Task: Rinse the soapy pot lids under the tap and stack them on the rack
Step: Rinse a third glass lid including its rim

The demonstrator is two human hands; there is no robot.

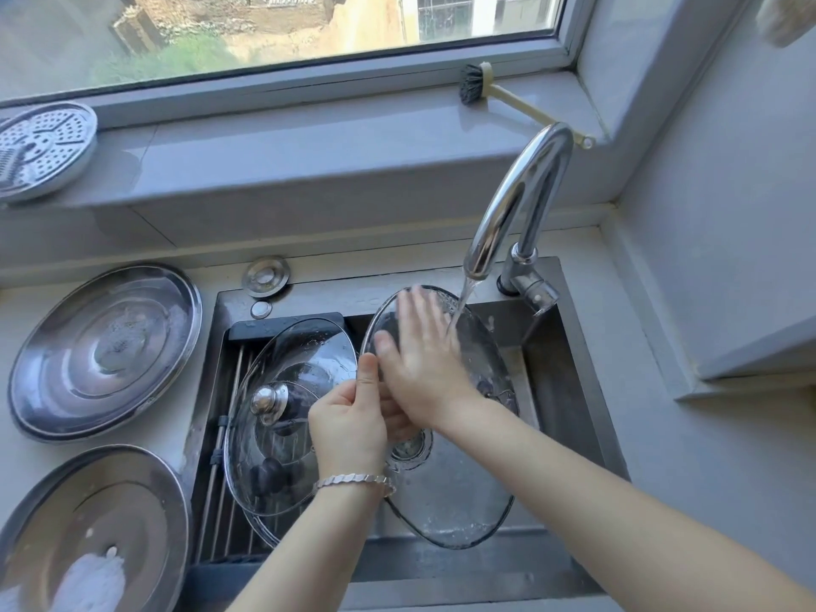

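Note:
A large glass pot lid (477,346) is held tilted over the sink, under the running tap (508,205). My left hand (349,426) grips its left rim. My right hand (419,360) lies flat with spread fingers on the lid's inner face, just left of the water stream. On the rack (229,501) across the sink's left side rest glass lids; the top one (287,413) has a metal knob. Two steel lids lie on the counter at left: one (106,346) behind, one (92,527) in front carrying white foam.
The steel sink (561,390) has a drain (410,448) under the held lid. A perforated steamer plate (39,148) and a dish brush (490,90) lie on the window sill. A wall stands close on the right.

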